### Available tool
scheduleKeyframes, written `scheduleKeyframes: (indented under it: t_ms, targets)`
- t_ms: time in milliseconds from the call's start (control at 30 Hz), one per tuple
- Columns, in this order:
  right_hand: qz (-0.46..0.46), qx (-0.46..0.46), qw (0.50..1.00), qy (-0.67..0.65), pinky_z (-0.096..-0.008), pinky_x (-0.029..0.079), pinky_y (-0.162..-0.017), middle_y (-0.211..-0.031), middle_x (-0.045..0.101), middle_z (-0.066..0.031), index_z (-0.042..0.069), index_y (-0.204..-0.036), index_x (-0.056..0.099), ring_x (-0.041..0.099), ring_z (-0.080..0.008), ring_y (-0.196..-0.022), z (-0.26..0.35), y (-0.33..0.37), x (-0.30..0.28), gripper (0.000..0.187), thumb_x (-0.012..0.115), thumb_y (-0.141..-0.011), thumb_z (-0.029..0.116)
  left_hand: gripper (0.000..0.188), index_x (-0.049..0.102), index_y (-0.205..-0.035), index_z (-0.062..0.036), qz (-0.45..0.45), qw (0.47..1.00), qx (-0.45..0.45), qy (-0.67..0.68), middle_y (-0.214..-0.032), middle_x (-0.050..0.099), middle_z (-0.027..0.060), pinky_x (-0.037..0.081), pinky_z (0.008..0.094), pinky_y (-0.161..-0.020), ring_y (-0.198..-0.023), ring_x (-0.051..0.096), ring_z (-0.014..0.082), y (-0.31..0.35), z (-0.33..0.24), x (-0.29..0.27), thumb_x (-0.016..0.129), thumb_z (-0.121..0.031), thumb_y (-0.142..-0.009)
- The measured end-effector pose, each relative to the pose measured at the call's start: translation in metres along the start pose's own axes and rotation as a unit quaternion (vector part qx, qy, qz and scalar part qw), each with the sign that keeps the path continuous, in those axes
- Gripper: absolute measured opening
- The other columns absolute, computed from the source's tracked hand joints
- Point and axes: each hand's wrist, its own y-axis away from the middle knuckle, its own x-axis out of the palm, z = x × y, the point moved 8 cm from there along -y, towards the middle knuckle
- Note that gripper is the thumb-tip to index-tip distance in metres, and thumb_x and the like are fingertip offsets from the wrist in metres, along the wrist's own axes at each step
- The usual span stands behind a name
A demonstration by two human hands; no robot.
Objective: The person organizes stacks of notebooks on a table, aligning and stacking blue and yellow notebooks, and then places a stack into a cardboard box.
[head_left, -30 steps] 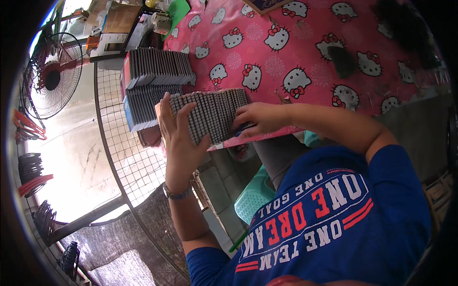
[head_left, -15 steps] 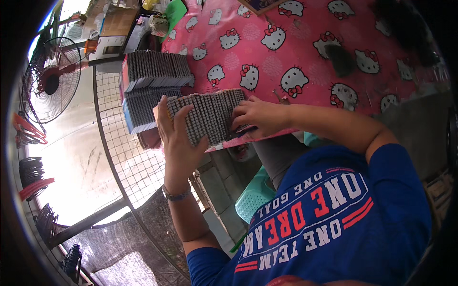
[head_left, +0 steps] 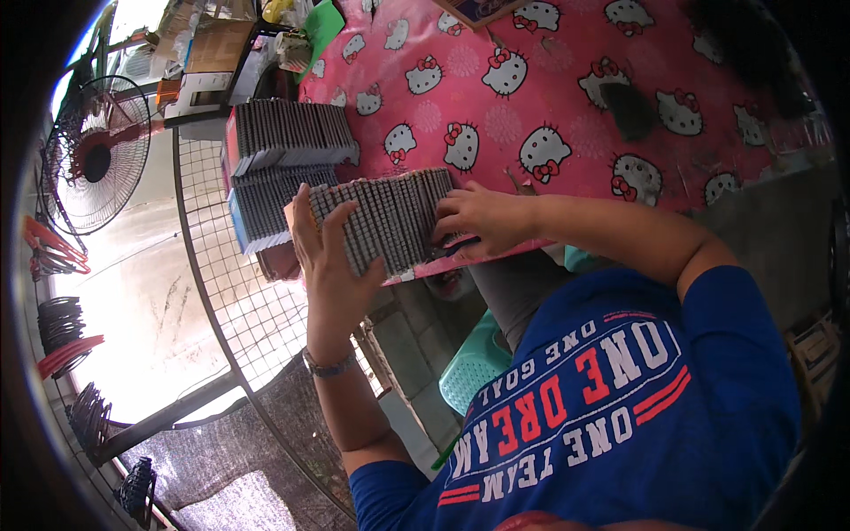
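Observation:
A row of spiral-bound notebooks (head_left: 390, 217) stands at the table's near edge, wire spines facing up. My left hand (head_left: 332, 257) is at the row's left end, its fingers stretched and apart; two lie against the spines and the thumb touches the near side. At the other end my right hand (head_left: 478, 217) has its fingers curled round the last notebooks. A dark edge shows beneath those fingers, partly hidden. Just left of the row are two more notebook stacks: the far stack (head_left: 288, 133) and, nearer me, another stack (head_left: 274, 202), both with dark spines up.
A pink patterned cloth (head_left: 540, 106) covers the table. Near its right side lies a dark green object (head_left: 629, 111), and a box (head_left: 478, 11) is at the far edge. A wire grid (head_left: 208, 212) and a fan (head_left: 97, 159) stand left. A green plastic stool (head_left: 474, 363) is below the table.

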Motion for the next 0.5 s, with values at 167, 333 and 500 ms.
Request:
scheduleKeyframes:
  t_ms: [167,333,500]
  targets:
    - [0.060,0.059,0.989,-0.125,-0.0452,0.035,-0.095,-0.115,0.054,-0.0078,0.014,-0.115,0.062,0.048,-0.0264,-0.117,-0.017,-0.005,0.016,0.037,0.068,-0.082,0.028,0.075,0.048,-0.127,-0.0149,0.000,1.000,0.005,0.000,-0.155,0.015,0.0151,0.034,0.0516,-0.111,-0.141,0.022,0.0431,-0.001,-0.002,-0.001,0.077,-0.001,-0.059]
    - [0.160,0.175,0.929,-0.282,-0.0464,0.039,-0.095,-0.115,0.057,-0.0123,0.011,-0.116,0.063,0.052,-0.0303,-0.115,-0.021,0.005,0.036,0.035,0.063,-0.085,0.028,0.076,0.048,-0.127,-0.0151,0.000,1.000,-0.002,0.005,-0.155,0.014,0.0148,0.034,0.0518,-0.111,-0.141,0.022,0.0433,0.002,0.001,0.000,0.077,-0.001,-0.059]
    - [-0.024,-0.016,0.999,0.014,-0.0412,0.044,-0.092,-0.112,0.061,-0.0173,0.005,-0.115,0.062,0.057,-0.0344,-0.107,-0.002,0.005,0.003,0.034,0.058,-0.090,0.027,0.072,0.049,-0.126,-0.0132,0.004,1.000,-0.008,0.022,-0.153,0.017,0.0207,0.025,0.0572,-0.112,-0.142,0.013,0.0488,0.001,0.002,0.001,0.074,-0.004,-0.059]
